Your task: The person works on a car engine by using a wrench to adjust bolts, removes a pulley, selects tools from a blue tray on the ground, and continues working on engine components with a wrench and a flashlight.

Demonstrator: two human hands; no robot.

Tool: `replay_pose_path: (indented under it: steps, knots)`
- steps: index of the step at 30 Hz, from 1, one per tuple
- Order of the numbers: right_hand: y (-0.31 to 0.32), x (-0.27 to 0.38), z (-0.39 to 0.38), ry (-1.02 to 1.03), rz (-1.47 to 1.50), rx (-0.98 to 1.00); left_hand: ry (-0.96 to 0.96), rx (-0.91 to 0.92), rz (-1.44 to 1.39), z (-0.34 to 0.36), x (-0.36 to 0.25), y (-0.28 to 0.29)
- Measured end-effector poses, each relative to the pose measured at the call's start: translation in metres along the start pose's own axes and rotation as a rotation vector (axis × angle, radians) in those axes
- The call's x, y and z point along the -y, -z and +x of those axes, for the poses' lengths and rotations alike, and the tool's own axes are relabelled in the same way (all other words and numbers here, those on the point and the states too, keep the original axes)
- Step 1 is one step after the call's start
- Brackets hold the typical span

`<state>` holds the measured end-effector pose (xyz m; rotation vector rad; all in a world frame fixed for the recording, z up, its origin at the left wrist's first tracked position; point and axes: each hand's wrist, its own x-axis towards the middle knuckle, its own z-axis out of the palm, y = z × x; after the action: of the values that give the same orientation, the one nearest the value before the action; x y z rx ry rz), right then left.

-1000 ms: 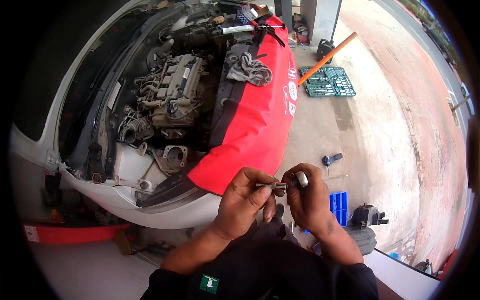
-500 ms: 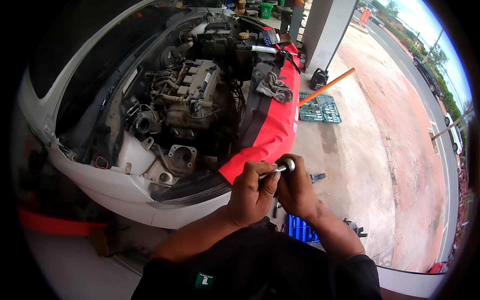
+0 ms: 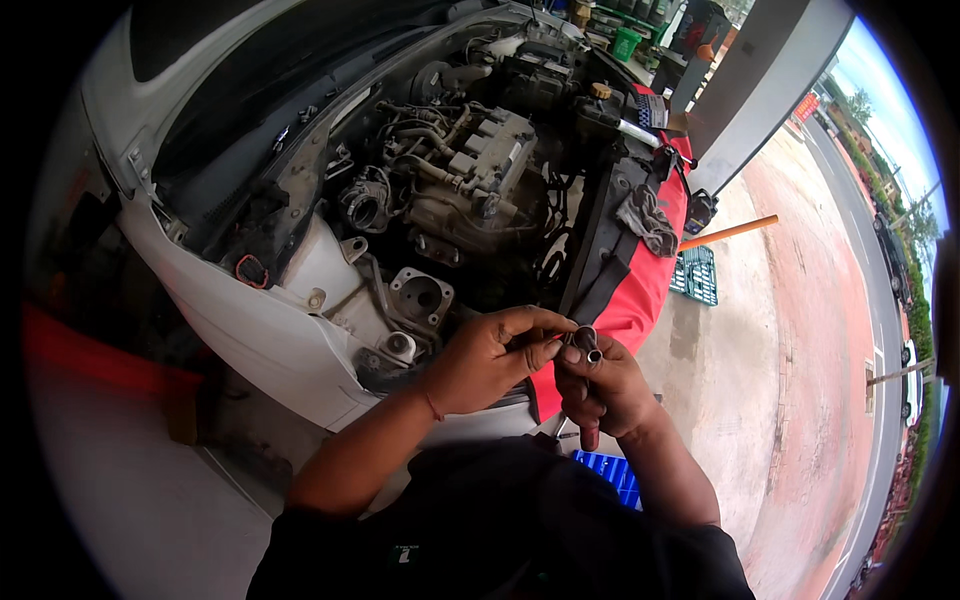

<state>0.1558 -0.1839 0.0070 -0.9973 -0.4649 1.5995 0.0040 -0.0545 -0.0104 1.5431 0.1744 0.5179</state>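
My right hand [image 3: 606, 385] is closed around a socket wrench. Its shiny round metal socket [image 3: 592, 346] sticks out above the thumb, hollow end toward me. A reddish tip shows below the fingers; I cannot tell whether it is a handle end. From the left, my left hand [image 3: 500, 355] pinches the tool beside the socket with thumb and forefinger. Most of the tool is hidden by the fingers. Both hands are above the front corner of a white car [image 3: 235, 325], whose engine [image 3: 480, 170] lies exposed beyond them.
A red and black fender cover [image 3: 640, 300] drapes the car's front edge, with a grey rag [image 3: 648, 222] on it. An orange bar [image 3: 735, 232] juts out above a green tool case [image 3: 697, 277]. Below my right forearm lies a blue tray [image 3: 612, 474]. A pillar [image 3: 765, 90] stands behind.
My view has swung, so the car appears farther right. The tool has turned: its socket opening now faces me. My right hand has rolled over, and my left fingers have shifted along the tool.
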Motion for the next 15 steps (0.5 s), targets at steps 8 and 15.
replay_pose_path:
  steps: [8, 15]
  knots:
    - [0.017, 0.03, 0.074, 0.05, -0.089, 0.046, 0.14, -0.431, -0.755, 0.009, 0.014, 0.036]
    - [0.032, 0.03, 0.122, 0.264, -0.21, 0.058, -0.012, -0.714, -0.473, 0.034, 0.019, 0.018]
